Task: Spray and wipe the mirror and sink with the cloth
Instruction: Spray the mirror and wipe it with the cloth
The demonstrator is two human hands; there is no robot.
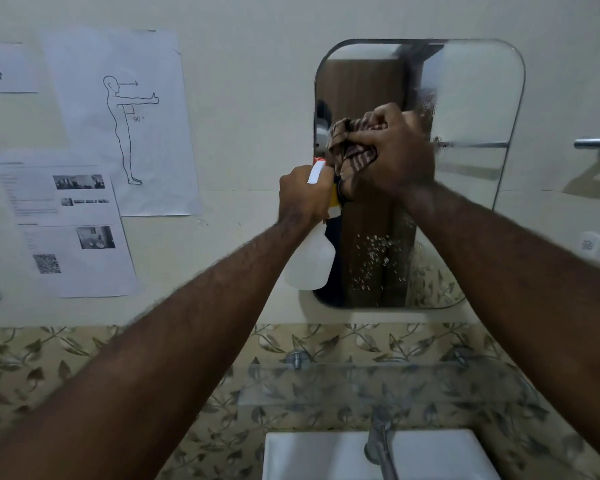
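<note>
A rounded wall mirror (471,98) hangs above a white sink (312,455). My right hand (395,150) presses a bunched brown striped cloth (352,147) against the middle left of the glass. Spray droplets (374,258) cling to the lower part of the mirror. My left hand (303,199) grips the neck of a white spray bottle (312,265) with a white and red trigger head, held upright at the mirror's left edge, just below the cloth.
A glass shelf (361,379) on metal pegs juts out under the mirror, above a chrome tap (378,441). Printed paper sheets (125,116) are stuck on the wall to the left. A metal bar (596,143) sticks out at the far right. Leaf-patterned tiles (49,368) run below.
</note>
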